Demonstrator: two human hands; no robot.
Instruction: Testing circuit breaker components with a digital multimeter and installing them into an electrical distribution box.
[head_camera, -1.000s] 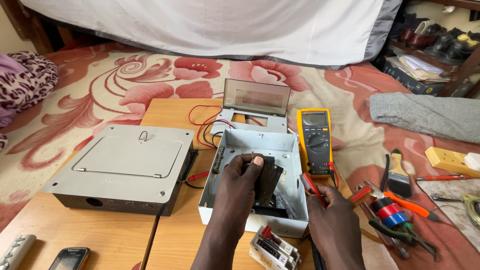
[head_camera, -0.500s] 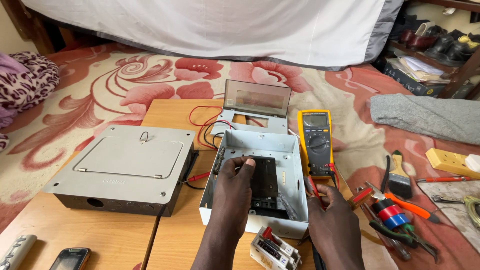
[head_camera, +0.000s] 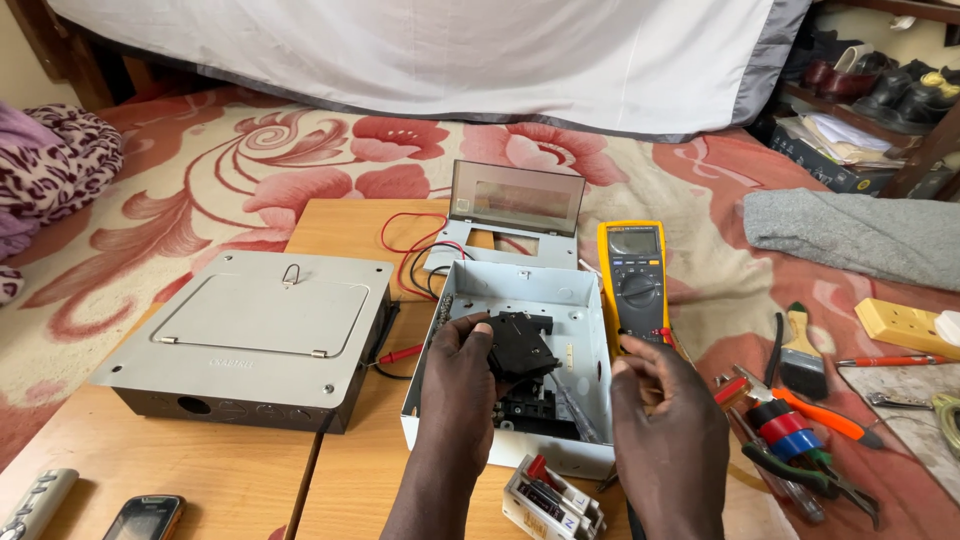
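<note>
left hand (head_camera: 462, 365) gripping black breaker (head_camera: 520, 347), tilted, lifted over open grey box (head_camera: 470, 295) on wooden table (head_camera: 340, 225); right hand (head_camera: 668, 420) loosely curled beside yellow multimeter (head_camera: 633, 275), can't tell if holding anything

Circuit breaker (head_camera: 520, 350): black. Open enclosure (head_camera: 560, 300): pale grey-white. Closed metal box (head_camera: 255, 335): grey. Multimeter (head_camera: 634, 280): yellow casing, dark grey face. Test leads (head_camera: 405, 245): red and black. Table (head_camera: 200, 470): light wood-brown. Carpet (head_camera: 300, 165): cream ground with red and pink floral scroll pattern. Tape rolls (head_camera: 780, 425): black, red and blue. Bed sheet (head_camera: 450, 50): white, grey border. Blanket (head_camera: 60, 165): purple leopard-spot print.
</note>
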